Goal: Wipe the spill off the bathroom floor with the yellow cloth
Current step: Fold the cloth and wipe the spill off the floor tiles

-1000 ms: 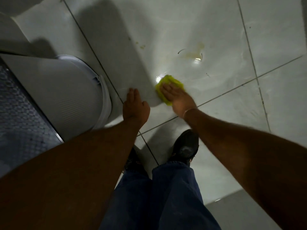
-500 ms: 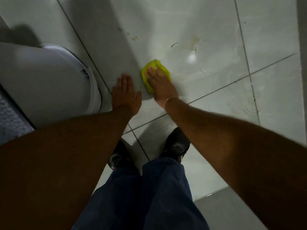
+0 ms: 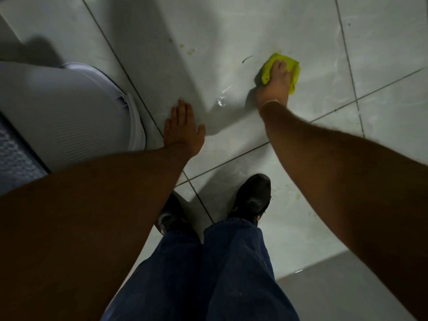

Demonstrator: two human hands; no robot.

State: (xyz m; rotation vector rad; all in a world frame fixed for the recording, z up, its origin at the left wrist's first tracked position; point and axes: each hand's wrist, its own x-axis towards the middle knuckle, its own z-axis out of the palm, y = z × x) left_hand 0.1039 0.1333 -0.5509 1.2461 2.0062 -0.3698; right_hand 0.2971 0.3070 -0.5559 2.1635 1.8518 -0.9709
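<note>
Bracing at left, left hand (image 3: 184, 126) lies flat on floor tile (image 3: 382, 42), fingers together, empty. Right hand (image 3: 276, 83), fingers pressed onto yellow cloth (image 3: 293, 70), has swept rightward over the yellowish spill mark; flecks (image 3: 191, 50) remain unwiped.

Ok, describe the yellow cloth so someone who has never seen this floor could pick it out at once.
Start at the white toilet base on the left, then move right across the pale tiled floor, past the left hand lying flat on it. The yellow cloth lies bunched under the right hand, beside a thin dark curved mark. It is the only bright-coloured thing on the grey tiles.
</note>
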